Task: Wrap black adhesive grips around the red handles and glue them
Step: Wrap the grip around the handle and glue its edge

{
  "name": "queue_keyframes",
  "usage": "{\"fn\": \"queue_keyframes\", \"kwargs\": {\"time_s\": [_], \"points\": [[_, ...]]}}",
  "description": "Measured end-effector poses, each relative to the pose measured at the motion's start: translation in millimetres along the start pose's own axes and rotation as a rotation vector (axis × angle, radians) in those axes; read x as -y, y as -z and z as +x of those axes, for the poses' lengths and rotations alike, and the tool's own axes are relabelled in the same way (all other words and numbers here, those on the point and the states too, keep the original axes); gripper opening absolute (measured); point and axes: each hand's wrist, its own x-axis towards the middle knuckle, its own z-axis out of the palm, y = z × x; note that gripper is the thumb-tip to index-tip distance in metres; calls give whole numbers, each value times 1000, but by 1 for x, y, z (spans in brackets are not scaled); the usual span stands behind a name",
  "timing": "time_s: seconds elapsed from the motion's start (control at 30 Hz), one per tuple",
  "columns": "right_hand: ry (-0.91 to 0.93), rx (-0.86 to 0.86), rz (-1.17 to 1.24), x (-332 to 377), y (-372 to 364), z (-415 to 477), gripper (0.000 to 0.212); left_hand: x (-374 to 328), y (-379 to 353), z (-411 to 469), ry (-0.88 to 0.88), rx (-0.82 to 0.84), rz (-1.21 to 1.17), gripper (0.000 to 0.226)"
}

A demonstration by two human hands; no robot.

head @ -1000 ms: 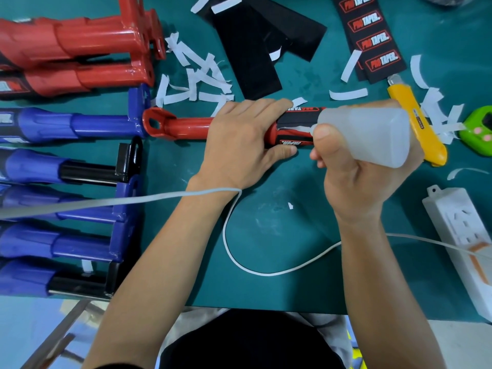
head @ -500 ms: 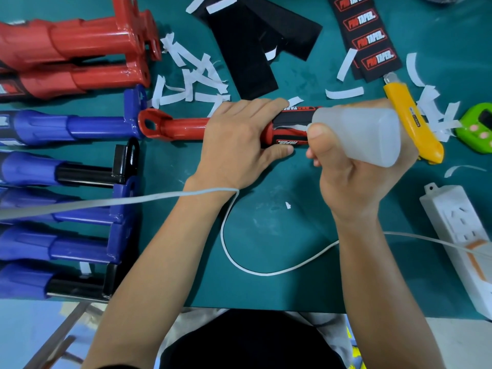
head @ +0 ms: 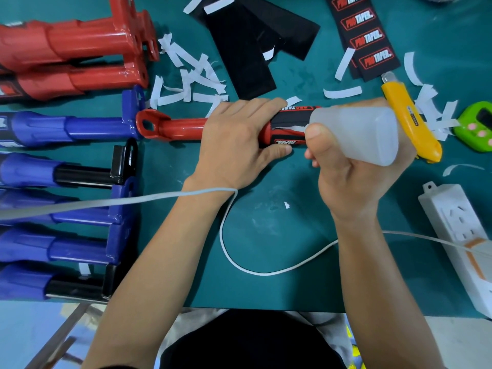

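Note:
A red handle lies across the middle of the green mat, its ring end to the left. A black adhesive grip with red lettering is partly wrapped round its right end. My left hand grips the handle over the grip's left part, fingers curled over the top and thumb below. My right hand holds a translucent glue bottle sideways, with the nozzle end pointing left against the grip; the tip is hidden behind my thumb.
Two more red handles and several blue handles lie at the left. Black grip sheets, printed grips and white backing strips cover the back. A yellow utility knife, green device, power strip and white cable are right.
The view has drifted slightly. Both hands, the handle and the bottle keep nearly the same pose.

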Motion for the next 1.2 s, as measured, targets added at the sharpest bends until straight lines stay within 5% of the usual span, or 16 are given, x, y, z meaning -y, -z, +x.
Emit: {"fn": "queue_keyframes", "kwargs": {"time_s": [0.53,0.8,1.2], "points": [[-46,2,-38,-3,1,1,51,1,-1,0,-1,-11,2,64],[-182,-49,193,2,0,7,13,-3,5,1,13,21,5,66],[-87,-18,40,-3,-2,4,45,-2,2,0,14,8,-2,66]]}}
